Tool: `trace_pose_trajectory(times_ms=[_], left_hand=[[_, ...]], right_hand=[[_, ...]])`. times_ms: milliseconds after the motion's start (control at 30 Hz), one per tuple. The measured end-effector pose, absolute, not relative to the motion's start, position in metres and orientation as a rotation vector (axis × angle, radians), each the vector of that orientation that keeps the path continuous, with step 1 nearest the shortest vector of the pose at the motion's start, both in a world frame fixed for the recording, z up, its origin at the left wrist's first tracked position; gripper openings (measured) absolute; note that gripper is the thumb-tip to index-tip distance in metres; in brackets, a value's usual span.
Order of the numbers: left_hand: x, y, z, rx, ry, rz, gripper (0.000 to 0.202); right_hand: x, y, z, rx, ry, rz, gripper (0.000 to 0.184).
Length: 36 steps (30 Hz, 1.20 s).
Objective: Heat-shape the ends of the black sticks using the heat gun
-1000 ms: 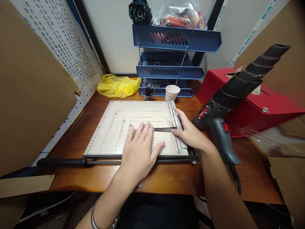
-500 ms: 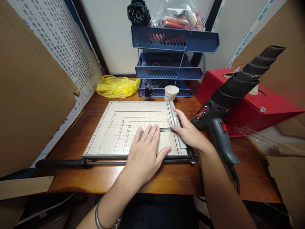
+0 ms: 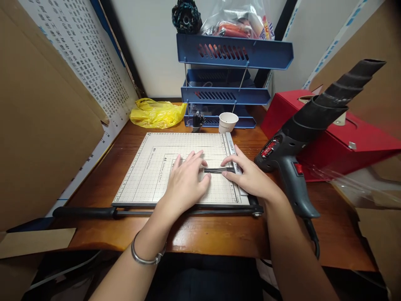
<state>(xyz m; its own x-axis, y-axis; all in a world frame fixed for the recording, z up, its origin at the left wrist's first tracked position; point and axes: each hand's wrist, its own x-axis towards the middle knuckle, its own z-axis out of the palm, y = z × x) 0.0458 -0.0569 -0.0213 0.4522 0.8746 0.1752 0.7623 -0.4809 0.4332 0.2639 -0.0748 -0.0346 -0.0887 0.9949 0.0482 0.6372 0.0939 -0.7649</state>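
Observation:
A paper cutter board (image 3: pixel 147 175) with a printed grid lies on the wooden desk. A small bundle of thin black strands (image 3: pixel 217 170) lies across its right part. My left hand (image 3: pixel 186 184) rests on the board with fingers stretched out, its fingertips at the left end of the strands. My right hand (image 3: pixel 247 175) lies at the cutter's right-edge ruler (image 3: pixel 231 147), fingers extended, thumb and fingertips touching the right end of the strands. The cutter's black arm (image 3: pixel 125 212) lies down along the near edge.
A black heat gun (image 3: pixel 300 138) stands right of my right hand, in front of a red box (image 3: pixel 341 142). Behind the board are a white paper cup (image 3: pixel 227 122), a blue tiered tray rack (image 3: pixel 225 83) and a yellow plastic bag (image 3: pixel 158 113). Cardboard panels flank both sides.
My left hand slid right, then drew back and turned, its thumb tucking in toward the strands. My right hand stayed at the ruler. The view shifted slightly.

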Motion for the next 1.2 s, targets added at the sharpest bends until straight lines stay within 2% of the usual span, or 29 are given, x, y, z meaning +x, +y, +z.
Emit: trace_pose_trajectory(times_ms=[467, 733, 933, 1100, 1200], left_hand=[[0.049, -0.058, -0.028, 2.407, 1.422, 0.560, 0.009], [0.056, -0.091, -0.028, 2.618, 1.356, 0.412, 0.061], [0.059, -0.098, -0.036, 2.695, 1.298, 0.312, 0.069], [0.058, -0.097, -0.035, 2.722, 1.271, 0.301, 0.075], [0.059, -0.095, -0.032, 2.736, 1.253, 0.280, 0.077]], right_hand=[[0.264, -0.076, -0.035, -1.623, -1.791, 0.792, 0.011], [0.266, -0.075, -0.037, -1.578, -1.808, 0.778, 0.012], [0.264, -0.075, -0.035, -1.586, -1.792, 0.799, 0.013], [0.265, -0.071, -0.037, -1.559, -1.619, 0.853, 0.024], [0.268, -0.068, -0.040, -1.548, -1.572, 0.878, 0.021]])
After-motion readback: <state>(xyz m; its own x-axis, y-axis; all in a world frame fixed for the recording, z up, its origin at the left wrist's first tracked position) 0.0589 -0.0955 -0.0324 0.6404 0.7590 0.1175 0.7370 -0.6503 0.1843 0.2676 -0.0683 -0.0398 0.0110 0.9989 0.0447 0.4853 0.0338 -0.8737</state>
